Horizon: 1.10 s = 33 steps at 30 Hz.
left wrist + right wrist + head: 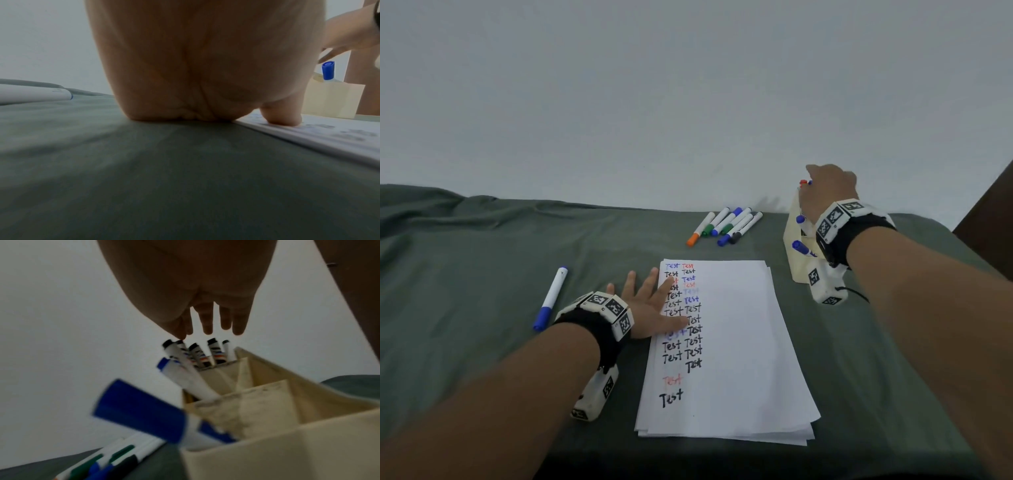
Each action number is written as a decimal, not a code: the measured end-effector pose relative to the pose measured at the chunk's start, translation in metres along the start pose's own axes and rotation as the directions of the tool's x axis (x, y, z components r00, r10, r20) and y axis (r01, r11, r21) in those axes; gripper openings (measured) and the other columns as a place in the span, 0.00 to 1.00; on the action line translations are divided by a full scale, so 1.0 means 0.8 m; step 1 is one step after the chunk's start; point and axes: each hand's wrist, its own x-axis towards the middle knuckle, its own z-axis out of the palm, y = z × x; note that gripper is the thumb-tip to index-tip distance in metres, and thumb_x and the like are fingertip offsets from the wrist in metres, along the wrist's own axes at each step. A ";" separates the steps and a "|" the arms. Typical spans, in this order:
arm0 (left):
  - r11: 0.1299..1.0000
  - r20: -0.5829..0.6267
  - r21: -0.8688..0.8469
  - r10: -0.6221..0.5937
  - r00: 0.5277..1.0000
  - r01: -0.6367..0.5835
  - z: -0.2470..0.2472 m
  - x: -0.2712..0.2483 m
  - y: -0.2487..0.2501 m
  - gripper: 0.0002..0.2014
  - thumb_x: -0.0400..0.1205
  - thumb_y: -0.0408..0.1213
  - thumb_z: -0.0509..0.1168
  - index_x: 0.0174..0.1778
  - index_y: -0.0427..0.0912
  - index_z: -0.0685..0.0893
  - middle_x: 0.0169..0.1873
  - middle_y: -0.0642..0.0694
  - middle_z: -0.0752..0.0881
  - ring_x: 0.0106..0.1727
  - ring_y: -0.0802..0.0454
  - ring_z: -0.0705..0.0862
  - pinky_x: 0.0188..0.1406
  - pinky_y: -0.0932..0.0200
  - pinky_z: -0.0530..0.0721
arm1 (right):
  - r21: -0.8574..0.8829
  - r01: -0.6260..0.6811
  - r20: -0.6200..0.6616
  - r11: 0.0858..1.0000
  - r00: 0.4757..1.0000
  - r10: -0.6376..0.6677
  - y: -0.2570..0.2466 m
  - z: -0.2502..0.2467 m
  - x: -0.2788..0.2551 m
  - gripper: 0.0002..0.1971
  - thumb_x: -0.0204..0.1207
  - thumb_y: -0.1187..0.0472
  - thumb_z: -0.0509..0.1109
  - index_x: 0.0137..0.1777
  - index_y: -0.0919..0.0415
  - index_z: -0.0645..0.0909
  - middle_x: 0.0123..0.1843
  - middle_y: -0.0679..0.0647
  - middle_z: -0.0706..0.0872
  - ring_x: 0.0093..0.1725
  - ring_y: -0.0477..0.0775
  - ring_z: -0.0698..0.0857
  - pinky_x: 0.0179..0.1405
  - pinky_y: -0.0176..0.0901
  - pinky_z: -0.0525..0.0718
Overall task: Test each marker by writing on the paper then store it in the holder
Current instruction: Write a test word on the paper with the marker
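Here the left hand (650, 308) lies flat with fingers spread on the white paper stack (736, 342) covered in "Test" words. The right hand (197, 288) hovers released, fingers straight, over the upright markers (197, 353) in the cream stepped holder (796, 240). Six loose capped markers (726, 226) and one blue-capped marker (550, 298) lie on the green cloth-covered table (482, 257).

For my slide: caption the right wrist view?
Right hand hovers, fingers straight, above markers standing in the cream holder.
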 end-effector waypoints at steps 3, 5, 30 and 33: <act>1.000 -0.001 -0.006 0.001 1.000 -0.001 0.000 0.000 -0.001 0.54 0.60 0.87 0.43 0.79 0.71 0.28 0.81 0.59 0.24 0.83 0.40 0.27 0.76 0.25 0.33 | 0.110 0.191 -0.116 0.975 0.977 -0.179 -0.043 0.000 -0.008 0.22 0.86 0.58 0.58 0.79 0.55 0.74 0.75 0.59 0.78 0.78 0.67 0.70 0.74 0.59 0.72; 1.000 0.000 -0.009 0.004 1.000 -0.004 0.000 -0.001 -0.001 0.54 0.61 0.87 0.43 0.79 0.71 0.28 0.81 0.59 0.24 0.83 0.40 0.26 0.76 0.25 0.33 | 0.177 0.281 -0.051 0.943 0.960 -0.277 -0.079 0.002 -0.019 0.22 0.87 0.53 0.59 0.81 0.51 0.73 0.77 0.56 0.78 0.80 0.64 0.67 0.77 0.60 0.71; 1.000 0.006 -0.022 0.007 1.000 -0.007 -0.002 -0.006 0.001 0.52 0.65 0.86 0.45 0.79 0.71 0.28 0.81 0.59 0.24 0.82 0.41 0.25 0.75 0.27 0.30 | -0.049 0.058 0.417 0.997 0.908 -0.032 -0.090 0.139 -0.028 0.26 0.83 0.44 0.67 0.75 0.54 0.68 0.63 0.61 0.84 0.59 0.65 0.85 0.48 0.49 0.81; 1.000 -0.003 -0.025 0.010 1.000 -0.010 0.000 -0.006 0.000 0.51 0.65 0.86 0.45 0.79 0.71 0.28 0.81 0.59 0.24 0.82 0.41 0.25 0.75 0.27 0.29 | -0.143 0.125 0.481 0.982 0.876 -0.042 -0.093 0.133 -0.026 0.23 0.85 0.41 0.60 0.72 0.55 0.77 0.67 0.61 0.83 0.59 0.62 0.85 0.59 0.51 0.84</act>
